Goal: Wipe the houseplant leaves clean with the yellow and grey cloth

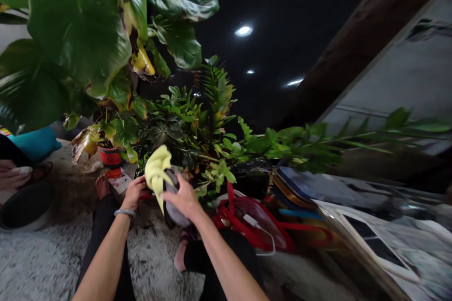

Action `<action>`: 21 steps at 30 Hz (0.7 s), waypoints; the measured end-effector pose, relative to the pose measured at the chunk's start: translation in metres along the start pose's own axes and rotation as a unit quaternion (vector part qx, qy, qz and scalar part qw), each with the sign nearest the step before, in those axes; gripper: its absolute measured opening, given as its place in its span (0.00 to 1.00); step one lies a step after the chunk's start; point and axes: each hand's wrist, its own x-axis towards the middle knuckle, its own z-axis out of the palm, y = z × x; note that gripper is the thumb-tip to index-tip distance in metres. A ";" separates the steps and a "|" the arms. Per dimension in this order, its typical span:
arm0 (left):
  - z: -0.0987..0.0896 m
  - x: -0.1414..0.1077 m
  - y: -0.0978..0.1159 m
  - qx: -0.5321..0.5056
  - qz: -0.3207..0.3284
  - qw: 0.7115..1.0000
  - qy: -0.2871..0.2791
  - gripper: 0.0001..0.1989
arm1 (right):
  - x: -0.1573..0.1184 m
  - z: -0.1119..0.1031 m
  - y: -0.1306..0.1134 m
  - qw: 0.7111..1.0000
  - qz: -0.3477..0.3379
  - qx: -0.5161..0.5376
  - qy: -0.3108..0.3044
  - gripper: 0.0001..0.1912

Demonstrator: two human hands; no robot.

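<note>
My left hand (133, 194), with a bracelet at the wrist, pinches the left edge of a bright yellow cloth (157, 169). My right hand (183, 197) is wrapped round a grey, rounded, shoe-like item (176, 214) with a dark edge; its exact kind is unclear. The cloth lies against the upper left of this item, and part of it hangs down between my hands. Both are held above the floor, between my knees. The fingertips of my right hand are partly hidden behind the grey item.
Large potted plants (77, 33) stand in front and overhead left. To the right are a red bag (233, 216) with a white cable and stacked boards or trays (296, 188). At left, another person's hand (14, 174) holds something pale above a dark basin (28, 207).
</note>
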 end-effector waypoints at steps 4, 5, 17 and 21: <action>-0.007 0.007 0.001 0.004 0.002 1.000 0.030 0.20 | -0.051 -0.004 0.023 0.991 0.067 0.092 -0.063 0.29; -0.008 0.008 0.001 0.001 0.000 0.999 0.035 0.22 | -0.052 -0.015 0.021 0.990 0.060 0.123 -0.037 0.27; -0.003 0.005 -0.005 -0.031 -0.008 0.998 0.062 0.26 | -0.027 0.005 0.025 0.993 0.094 0.036 -0.054 0.28; -0.007 0.010 -0.005 -0.011 0.004 0.998 0.066 0.20 | -0.055 -0.006 -0.004 0.987 0.008 0.142 -0.075 0.31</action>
